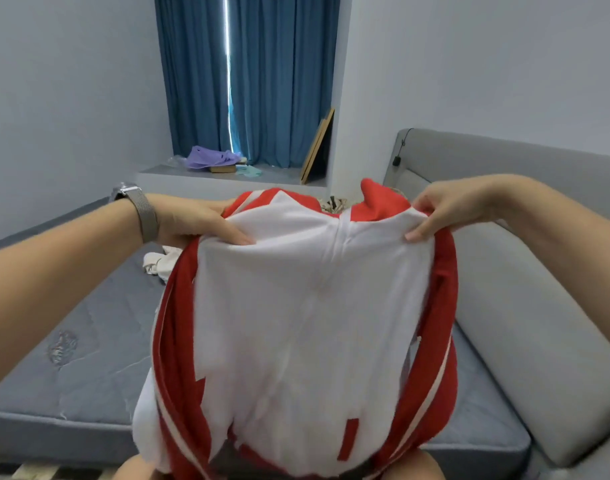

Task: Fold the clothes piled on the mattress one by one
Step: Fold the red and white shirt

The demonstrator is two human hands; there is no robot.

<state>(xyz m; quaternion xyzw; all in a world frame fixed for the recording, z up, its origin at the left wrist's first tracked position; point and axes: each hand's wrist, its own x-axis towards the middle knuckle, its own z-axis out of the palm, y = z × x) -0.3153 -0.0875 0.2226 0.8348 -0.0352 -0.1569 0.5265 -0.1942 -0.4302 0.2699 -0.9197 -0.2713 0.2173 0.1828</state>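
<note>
A red and white garment hangs in the air in front of me, white side toward the camera, red bands down both sides. My left hand grips its upper left edge, thumb on the white cloth. My right hand pinches its upper right edge. The garment's lower part drops down to my knees and hides the middle of the grey mattress. Behind it, a few more clothes lie on the mattress, mostly hidden.
A grey padded headboard runs along the right side of the mattress. At the back, a window ledge under blue curtains holds a purple cloth and a wooden frame leaning on the wall.
</note>
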